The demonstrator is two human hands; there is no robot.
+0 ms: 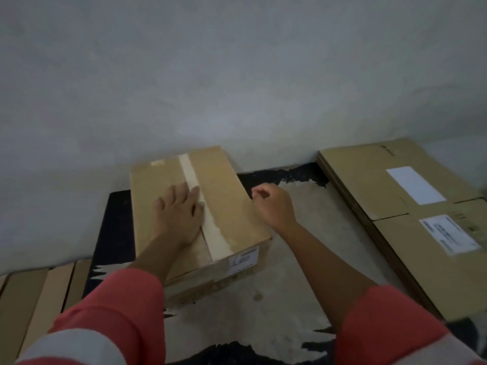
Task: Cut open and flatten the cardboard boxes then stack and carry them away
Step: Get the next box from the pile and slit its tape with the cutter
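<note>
Red sleeves (113, 306) — left hand (179, 214) flat on taped cardboard box (232, 206).

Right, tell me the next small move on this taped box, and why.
Probably bring the right hand, loosely curled at the box's right edge, onto the tape strip to slit or peel it. The box looks sealed along its top seam, and the left hand already lies flat on the lid, steadying it. No cutter is visible.

matt cardboard box (226, 196), glossy tape (192, 177)
</note>
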